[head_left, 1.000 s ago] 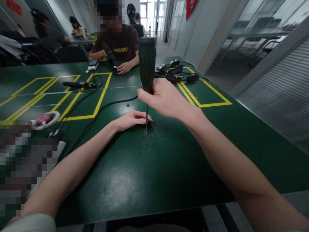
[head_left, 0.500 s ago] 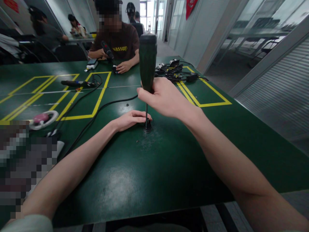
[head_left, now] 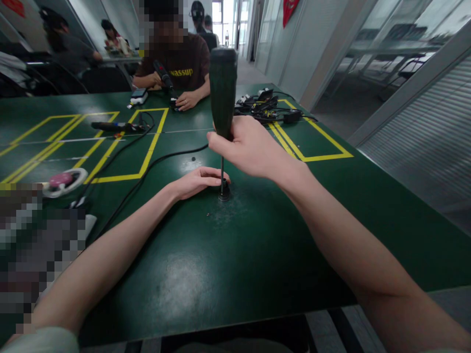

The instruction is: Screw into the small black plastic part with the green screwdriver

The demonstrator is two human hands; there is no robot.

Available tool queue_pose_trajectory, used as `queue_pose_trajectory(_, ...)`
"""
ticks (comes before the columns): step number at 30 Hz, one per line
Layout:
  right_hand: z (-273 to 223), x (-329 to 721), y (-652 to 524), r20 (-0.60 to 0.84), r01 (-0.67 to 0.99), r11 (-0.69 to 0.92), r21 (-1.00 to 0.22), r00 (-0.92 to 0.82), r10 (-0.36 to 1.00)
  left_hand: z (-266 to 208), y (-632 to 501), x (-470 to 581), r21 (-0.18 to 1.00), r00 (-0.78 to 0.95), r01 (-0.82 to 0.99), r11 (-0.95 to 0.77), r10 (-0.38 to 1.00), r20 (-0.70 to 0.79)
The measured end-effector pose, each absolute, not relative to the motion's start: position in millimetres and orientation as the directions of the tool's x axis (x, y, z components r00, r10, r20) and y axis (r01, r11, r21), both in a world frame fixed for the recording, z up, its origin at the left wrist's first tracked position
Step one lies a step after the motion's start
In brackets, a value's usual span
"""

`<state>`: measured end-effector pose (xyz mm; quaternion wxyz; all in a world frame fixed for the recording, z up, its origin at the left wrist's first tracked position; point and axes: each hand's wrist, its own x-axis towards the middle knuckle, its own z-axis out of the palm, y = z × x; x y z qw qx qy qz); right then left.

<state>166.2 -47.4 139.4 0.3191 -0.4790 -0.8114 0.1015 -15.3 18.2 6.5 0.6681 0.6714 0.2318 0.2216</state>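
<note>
My right hand is wrapped round the lower body of a dark electric screwdriver, which stands nearly upright. Its long thin bit points down into a small black round part on the green table. My left hand lies low on the table, thumb and fingers closed on the part's far left side. Part of this grip is hidden behind the bit. Just left of the part lies a tiny speck, perhaps a screw.
A black cable runs across the table on my left. Farther off lie a dark corded tool, a white ring with a pink middle and a tangle of cables. A co-worker opposite holds a similar screwdriver.
The upper end of the screwdriver leans very slightly more to the left. The view has shifted a little; both hands keep their places on the tool and the part.
</note>
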Motion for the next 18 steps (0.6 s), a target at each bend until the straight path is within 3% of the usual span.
queue_pose_trajectory(18, 141.2, 166.0, -50.1, 0.418, 0.703, 0.52, -0.486, -0.336, 0.844, 15.1, 19.7, -16.5, 0.996, 0.771, 0.076, -0.04, 0.636, -0.033)
